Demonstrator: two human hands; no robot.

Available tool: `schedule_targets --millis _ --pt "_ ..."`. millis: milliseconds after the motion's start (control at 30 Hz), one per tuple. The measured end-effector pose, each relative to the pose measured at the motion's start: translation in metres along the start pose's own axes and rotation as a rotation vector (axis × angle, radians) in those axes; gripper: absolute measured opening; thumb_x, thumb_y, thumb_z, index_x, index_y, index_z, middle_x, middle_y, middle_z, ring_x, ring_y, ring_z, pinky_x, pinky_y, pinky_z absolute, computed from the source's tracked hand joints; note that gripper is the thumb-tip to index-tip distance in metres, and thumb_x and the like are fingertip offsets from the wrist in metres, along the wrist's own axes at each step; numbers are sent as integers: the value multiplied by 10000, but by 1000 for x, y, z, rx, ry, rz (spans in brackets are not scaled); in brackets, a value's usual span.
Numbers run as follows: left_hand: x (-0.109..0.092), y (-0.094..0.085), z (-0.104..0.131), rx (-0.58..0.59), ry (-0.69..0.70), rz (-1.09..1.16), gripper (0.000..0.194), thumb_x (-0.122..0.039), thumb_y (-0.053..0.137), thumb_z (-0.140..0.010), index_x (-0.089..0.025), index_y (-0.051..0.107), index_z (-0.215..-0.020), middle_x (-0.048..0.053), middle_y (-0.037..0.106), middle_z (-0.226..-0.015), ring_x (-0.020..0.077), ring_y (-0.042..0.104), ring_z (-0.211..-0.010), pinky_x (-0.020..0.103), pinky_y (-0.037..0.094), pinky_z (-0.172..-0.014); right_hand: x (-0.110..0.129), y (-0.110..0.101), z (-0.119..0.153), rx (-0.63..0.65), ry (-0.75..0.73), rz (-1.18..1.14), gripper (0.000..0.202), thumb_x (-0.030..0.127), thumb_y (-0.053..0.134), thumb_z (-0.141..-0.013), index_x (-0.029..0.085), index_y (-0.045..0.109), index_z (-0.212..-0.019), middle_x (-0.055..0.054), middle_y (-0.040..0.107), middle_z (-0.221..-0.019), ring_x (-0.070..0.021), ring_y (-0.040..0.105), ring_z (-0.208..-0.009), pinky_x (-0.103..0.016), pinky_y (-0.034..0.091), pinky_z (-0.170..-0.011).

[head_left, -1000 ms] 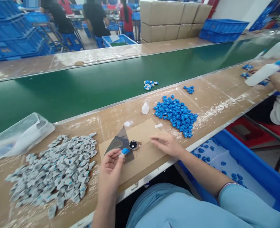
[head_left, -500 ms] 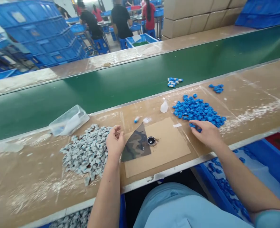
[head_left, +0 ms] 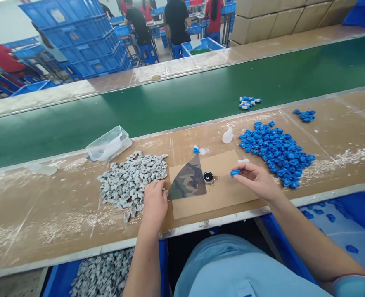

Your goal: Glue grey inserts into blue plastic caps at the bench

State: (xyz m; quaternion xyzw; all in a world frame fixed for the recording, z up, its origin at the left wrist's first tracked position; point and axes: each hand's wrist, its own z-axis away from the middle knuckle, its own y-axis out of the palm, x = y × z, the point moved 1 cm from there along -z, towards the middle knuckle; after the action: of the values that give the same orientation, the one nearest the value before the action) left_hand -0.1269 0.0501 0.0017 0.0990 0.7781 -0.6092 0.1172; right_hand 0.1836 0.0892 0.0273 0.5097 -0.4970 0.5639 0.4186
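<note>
My right hand (head_left: 257, 180) pinches a small blue plastic piece (head_left: 235, 173) between thumb and fingertips, above the right part of a cardboard sheet (head_left: 222, 196). At the right edge of a heap of small grey pieces (head_left: 129, 181), my left hand (head_left: 155, 203) has its fingers curled down; whatever they hold is hidden. Between the hands lie a camouflage-patterned sheet (head_left: 188, 179) and a small round pot with black contents (head_left: 208, 177). Beyond the cardboard rests one joined blue-and-white piece (head_left: 196, 149).
A heap of blue pieces (head_left: 275, 148) lies right of the cardboard. A clear plastic box (head_left: 110, 144) and a white squeeze bottle (head_left: 228, 135) stand near the green conveyor belt (head_left: 176, 97), which carries several blue-and-white pieces (head_left: 249, 102). Blue crates (head_left: 77, 37) and seated people are beyond.
My right hand has come left from the blue heap with a blue piece in its fingertips. My left hand has turned palm-down at the grey heap. The view has shifted left.
</note>
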Motion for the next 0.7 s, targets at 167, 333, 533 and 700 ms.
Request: schedule_targets --millis 167,333,533,700 --pt "6 0 1 -36 51 105 220 -115 446 -749 -205 643 -790 88 686 -797 264 606 -806 415 459 -792 -3 15 -3 47 88 -180 352 415 793 -631 186 637 -847 -23 689 -783 -145 677 -723 -290 576 -701" --pt "-19 -6 8 -145 -59 484 197 -298 516 -812 -208 661 -912 82 689 -937 231 625 -893 372 498 -813 -11 25 -7 131 59 -195 333 381 759 -679 189 684 -940 -41 725 -883 -155 698 -801 -317 577 -786" --pt "-70 15 22 138 -443 1161 307 -449 649 -731 -172 698 -855 33 680 -702 150 627 -635 289 521 -657 -14 28 -9 45 -194 106 213 300 668 -780 214 732 -964 -67 733 -970 -177 693 -876 -317 572 -800" --pt "-87 27 27 209 -572 1404 324 -350 785 -595 -168 713 -854 32 691 -775 128 623 -730 267 501 -753 -9 31 -10 57 -377 323 188 231 635 -826 233 727 -990 -51 743 -959 -174 692 -880 -311 556 -823"
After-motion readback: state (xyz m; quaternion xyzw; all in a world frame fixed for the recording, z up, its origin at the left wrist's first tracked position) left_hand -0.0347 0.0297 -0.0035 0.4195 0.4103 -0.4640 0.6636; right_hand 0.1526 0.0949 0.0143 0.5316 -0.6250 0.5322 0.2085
